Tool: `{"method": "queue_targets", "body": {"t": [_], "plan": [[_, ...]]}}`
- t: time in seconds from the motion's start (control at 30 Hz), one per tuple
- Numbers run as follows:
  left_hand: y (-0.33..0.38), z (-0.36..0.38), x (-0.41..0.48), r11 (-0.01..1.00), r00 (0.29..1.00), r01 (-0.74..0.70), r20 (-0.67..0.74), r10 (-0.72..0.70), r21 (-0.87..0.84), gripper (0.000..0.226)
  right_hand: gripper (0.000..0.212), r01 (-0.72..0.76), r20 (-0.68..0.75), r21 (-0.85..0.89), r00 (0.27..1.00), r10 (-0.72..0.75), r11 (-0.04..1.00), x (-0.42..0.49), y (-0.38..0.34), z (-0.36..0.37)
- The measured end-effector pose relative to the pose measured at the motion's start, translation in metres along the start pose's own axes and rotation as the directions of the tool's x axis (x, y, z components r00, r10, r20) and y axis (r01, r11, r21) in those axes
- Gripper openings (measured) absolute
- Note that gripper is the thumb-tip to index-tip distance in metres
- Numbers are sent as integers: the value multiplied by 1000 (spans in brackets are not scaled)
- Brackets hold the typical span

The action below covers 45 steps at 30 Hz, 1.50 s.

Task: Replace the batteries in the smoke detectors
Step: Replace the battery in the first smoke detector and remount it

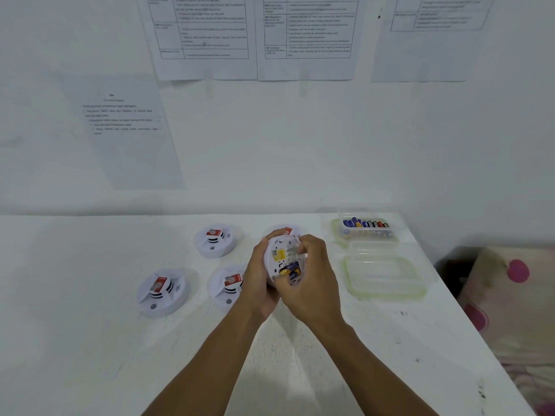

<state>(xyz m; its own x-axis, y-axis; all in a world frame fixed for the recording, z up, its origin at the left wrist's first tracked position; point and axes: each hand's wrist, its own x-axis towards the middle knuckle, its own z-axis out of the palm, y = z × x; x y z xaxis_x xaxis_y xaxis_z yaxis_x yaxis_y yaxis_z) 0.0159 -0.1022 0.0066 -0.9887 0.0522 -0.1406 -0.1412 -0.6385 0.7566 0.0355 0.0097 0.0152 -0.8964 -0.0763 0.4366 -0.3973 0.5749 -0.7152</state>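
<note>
White table (pixel 90 340), its rear edge flush against a white wall (pixel 270 145), its right edge running diagonally toward the lower right corner, beyond which sits fabric with pink spots (pixel 510 295). Bare surface lies to the left and in front of the arms; the back right corner is occupied. Held smoke detector (pixel 283 259): round white disc, lifted above the table at centre, tipped so its underside faces the camera and its flat faces stand near upright; a yellow label sits on the upper part of that face, and a blue and yellow battery (pixel 289 270) lies in the open compartment below it, long axis roughly left to right. Left hand (pixel 259 277) cups the disc's left rim, fingers curled around it. Right hand (pixel 312 274) wraps the right rim, fingertips pressed at the battery area; whether they pinch the battery cannot be told. Four more detectors rest face up on the table, each with a red label: rear left (pixel 214 240), front left (pixel 162 291), front centre (pixel 228 285) partly behind the left hand, and rear centre (pixel 288 231) mostly hidden behind the held unit. Clear container (pixel 366 232) of batteries at the back right corner; its clear lid (pixel 384 277) with green rim just in front, lying flat. Printed sheets (pixel 255 37) on the wall.
</note>
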Motion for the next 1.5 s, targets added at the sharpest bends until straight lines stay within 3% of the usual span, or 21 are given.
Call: {"method": "queue_targets", "body": {"t": [0.17, 0.37, 0.5, 0.6, 0.7, 0.8, 1.1, 1.27, 1.4, 1.5], "plan": [[4, -3, 9, 985, 1000, 6, -8, -8, -170, 46, 29, 197, 90, 7, 976, -197, 980, 2, 17, -3], [-1, 9, 14, 975, 999, 37, 25, -32, -217, 49, 13, 358, 7, -43, 934, -358, 933, 22, 29, -38], [-6, 15, 22, 978, 999, 36, 17, -33, -203, 43, 19, 236, -19, -66, 971, -238, 970, 48, 53, -84], [-10, 23, 28, 979, 999, 46, 20, -43, -198, 41, 14, 1, 83, -97, 996, 8, 995, 69, 83, -115], [-15, 28, 31, 980, 999, 49, 17, -46, -193, 41, 11, -146, 256, -267, 942, 216, 952, 82, 113, -126], [-20, 31, 34, 980, 999, 48, 18, -45, -191, 40, 12, -213, 363, -342, 869, 337, 916, 87, 125, -122], [-27, 37, 31, 984, 1000, 27, 16, -24, -178, 38, 14, -451, 484, -222, 719, 499, 864, 86, 125, -116], [-28, 38, 27, 986, 1000, 23, 17, -20, -163, 49, 19, -446, 527, -241, 685, 502, 862, 84, 119, -122], [-28, 38, 27, 984, 999, 31, 23, -27, -175, 37, 18, -383, 452, -191, 783, 428, 904, 82, 105, -127], [-27, 41, 27, 983, 999, 37, 18, -34, -178, 49, 15, -341, 418, -34, 849, 323, 939, 72, 81, -125]]}}
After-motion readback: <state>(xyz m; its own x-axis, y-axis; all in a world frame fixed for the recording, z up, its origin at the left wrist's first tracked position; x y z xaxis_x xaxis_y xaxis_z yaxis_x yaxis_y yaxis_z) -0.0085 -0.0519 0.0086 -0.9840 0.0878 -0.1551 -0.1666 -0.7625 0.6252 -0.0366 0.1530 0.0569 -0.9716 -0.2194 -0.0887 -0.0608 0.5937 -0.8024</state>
